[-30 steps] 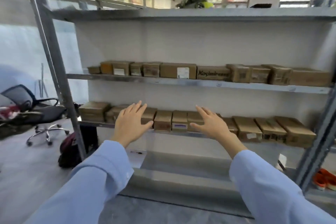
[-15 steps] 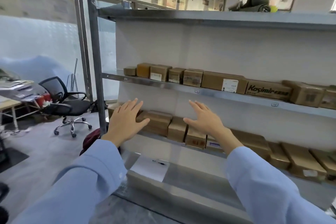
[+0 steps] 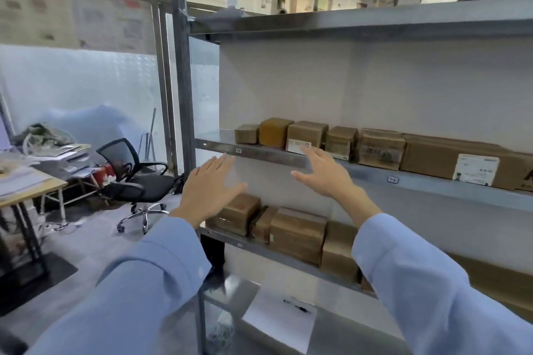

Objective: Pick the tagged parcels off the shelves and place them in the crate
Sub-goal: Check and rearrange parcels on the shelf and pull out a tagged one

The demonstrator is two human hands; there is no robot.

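An office chair (image 3: 135, 179) stands at far left. The left hand (image 3: 210, 190) is empty, its fingers straight and close together, and it hovers before a lower box (image 3: 240, 215). On the middle shelf (image 3: 259, 153) sits a labelled parcel (image 3: 308, 132). The right hand (image 3: 324, 174) is the nearer one, fingers straight and slightly spread, fingertips just below the parcel's white label. Whether they touch is unclear. The parcel lies up and beyond them. No crate shows.

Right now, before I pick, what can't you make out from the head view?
Crate: nowhere in head view.
Small label, upper shelf: blurred, right hand covers its edge.
Long box: cut by the right edge; big label too small to read.
Lower boxes: row runs behind right sleeve; tags not visible.
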